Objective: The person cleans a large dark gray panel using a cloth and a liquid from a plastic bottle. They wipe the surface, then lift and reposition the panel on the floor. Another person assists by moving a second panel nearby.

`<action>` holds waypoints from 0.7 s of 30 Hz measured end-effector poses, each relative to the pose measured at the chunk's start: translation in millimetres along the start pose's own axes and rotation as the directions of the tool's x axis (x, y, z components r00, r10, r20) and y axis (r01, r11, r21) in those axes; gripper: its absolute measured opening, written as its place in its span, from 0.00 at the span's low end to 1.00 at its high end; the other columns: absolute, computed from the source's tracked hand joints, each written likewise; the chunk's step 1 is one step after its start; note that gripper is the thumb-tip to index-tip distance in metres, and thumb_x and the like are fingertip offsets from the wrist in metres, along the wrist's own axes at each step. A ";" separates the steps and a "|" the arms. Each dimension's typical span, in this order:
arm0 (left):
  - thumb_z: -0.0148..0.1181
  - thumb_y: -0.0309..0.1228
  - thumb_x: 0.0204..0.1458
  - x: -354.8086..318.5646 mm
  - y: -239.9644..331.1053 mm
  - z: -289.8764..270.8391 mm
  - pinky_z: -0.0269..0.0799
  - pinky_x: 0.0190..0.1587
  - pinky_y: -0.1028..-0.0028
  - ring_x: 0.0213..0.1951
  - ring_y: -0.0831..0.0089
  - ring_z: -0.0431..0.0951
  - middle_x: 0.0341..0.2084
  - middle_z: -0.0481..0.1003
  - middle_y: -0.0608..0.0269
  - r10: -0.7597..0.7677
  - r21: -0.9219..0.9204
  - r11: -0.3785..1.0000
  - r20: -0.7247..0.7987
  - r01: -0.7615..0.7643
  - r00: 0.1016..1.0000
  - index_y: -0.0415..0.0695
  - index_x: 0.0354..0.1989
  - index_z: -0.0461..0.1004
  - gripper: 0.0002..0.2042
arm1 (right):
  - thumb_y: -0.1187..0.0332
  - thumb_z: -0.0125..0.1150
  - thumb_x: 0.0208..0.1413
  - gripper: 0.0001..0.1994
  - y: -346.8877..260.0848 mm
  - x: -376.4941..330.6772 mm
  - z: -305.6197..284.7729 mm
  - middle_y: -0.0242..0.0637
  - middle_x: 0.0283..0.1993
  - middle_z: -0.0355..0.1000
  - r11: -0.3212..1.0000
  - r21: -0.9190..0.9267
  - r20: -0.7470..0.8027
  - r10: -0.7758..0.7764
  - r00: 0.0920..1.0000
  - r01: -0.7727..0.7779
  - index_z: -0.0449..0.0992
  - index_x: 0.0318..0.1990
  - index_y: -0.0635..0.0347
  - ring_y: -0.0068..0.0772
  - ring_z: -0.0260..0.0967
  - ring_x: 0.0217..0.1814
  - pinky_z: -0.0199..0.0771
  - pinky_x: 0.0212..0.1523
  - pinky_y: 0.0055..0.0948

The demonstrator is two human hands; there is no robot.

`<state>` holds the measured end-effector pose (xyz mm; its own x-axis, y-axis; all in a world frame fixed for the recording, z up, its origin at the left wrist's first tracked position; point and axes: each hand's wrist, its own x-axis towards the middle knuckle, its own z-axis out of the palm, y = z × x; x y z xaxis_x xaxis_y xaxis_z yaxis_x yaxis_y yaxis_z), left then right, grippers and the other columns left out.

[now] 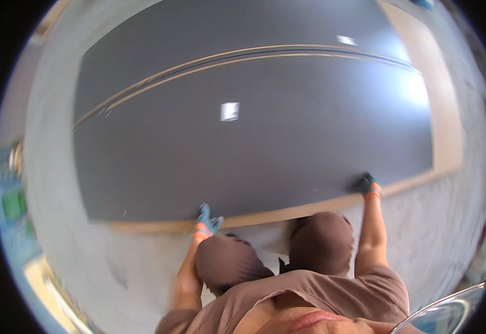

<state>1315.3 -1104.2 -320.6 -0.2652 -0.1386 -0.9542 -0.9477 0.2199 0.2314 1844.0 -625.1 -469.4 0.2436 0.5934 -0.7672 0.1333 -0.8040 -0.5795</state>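
Note:
A large dark grey panel [265,150] lies flat in front of me, with a small white label [230,111] on its face. My left hand [208,219], in a teal work glove with an orange cuff, rests at the panel's near edge, left of my knees. Its thumb stands apart from its fingers, and I see nothing held in it. Farther right, my right hand [367,182] wears a similar glove and touches the same near edge. Blur and dark shading hide how its fingers are bent.
Behind lies a second dark grey panel [243,25], parted from the first by pale strip edges, with its own white label [346,40]. Light wood-coloured board [446,128] shows beneath on the right. Grey floor [126,261] surrounds it. Blurred blue and green items [14,203] stand far left.

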 end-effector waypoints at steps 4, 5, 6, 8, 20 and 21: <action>0.68 0.66 0.42 25.9 2.6 -19.7 0.80 0.50 0.63 0.54 0.54 0.71 0.62 0.57 0.47 -0.077 -0.019 0.997 0.003 0.077 0.997 0.40 0.68 0.52 0.54 | 0.58 0.82 0.41 0.26 -40.8 -55.4 31.9 0.41 0.46 0.79 0.981 -0.169 -0.415 0.013 0.910 -0.091 0.82 0.44 0.69 0.35 0.74 0.45 0.73 0.52 0.34; 0.69 0.66 0.42 23.0 3.8 -20.7 0.81 0.50 0.63 0.54 0.55 0.71 0.61 0.57 0.47 -0.065 -0.020 0.998 -0.019 0.065 0.998 0.37 0.67 0.53 0.54 | 0.56 0.82 0.41 0.28 -41.1 -61.3 34.2 0.43 0.48 0.79 0.993 -0.106 -0.400 0.009 0.916 -0.056 0.82 0.45 0.70 0.36 0.74 0.47 0.73 0.53 0.36; 0.69 0.66 0.42 20.9 2.7 -18.0 0.81 0.50 0.63 0.53 0.55 0.72 0.61 0.58 0.47 -0.054 -0.022 0.998 -0.041 0.053 0.998 0.34 0.66 0.53 0.55 | 0.54 0.82 0.40 0.30 -42.0 -67.6 35.1 0.45 0.50 0.79 0.999 -0.045 -0.385 0.001 0.923 -0.020 0.82 0.45 0.70 0.38 0.74 0.49 0.72 0.54 0.37; 0.69 0.66 0.41 20.0 5.8 -32.4 0.81 0.50 0.64 0.52 0.56 0.72 0.60 0.59 0.48 -0.042 -0.002 0.999 -0.002 0.042 0.999 0.31 0.65 0.53 0.56 | 0.49 0.81 0.39 0.35 -54.0 -93.4 50.9 0.47 0.53 0.77 0.970 -0.221 -0.417 0.002 0.909 -0.103 0.81 0.48 0.71 0.42 0.74 0.54 0.70 0.58 0.39; 0.67 0.64 0.46 8.6 -4.5 -23.1 0.79 0.50 0.67 0.62 0.59 0.65 0.69 0.51 0.56 0.003 -0.009 1.000 -0.029 -0.003 1.000 0.56 0.72 0.54 0.48 | 0.44 0.77 0.41 0.36 -61.6 -87.2 54.4 0.46 0.51 0.79 0.901 -0.406 -0.447 -0.052 0.893 -0.151 0.81 0.48 0.68 0.43 0.75 0.52 0.72 0.55 0.40; 0.65 0.63 0.49 1.9 0.1 -11.8 0.78 0.50 0.67 0.65 0.60 0.61 0.71 0.48 0.60 0.036 0.033 0.999 0.094 -0.040 0.995 0.62 0.72 0.54 0.44 | 0.44 0.76 0.42 0.34 -45.8 -63.1 27.9 0.44 0.47 0.81 0.903 -0.423 -0.419 -0.120 0.900 -0.076 0.81 0.46 0.67 0.42 0.76 0.48 0.73 0.51 0.40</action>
<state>1312.7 -1115.8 -320.2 -0.2816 -0.0393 -0.9587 -0.9301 0.2566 0.2627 1795.8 -624.6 -402.1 0.6057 0.6143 -0.5058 0.5080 -0.7878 -0.3484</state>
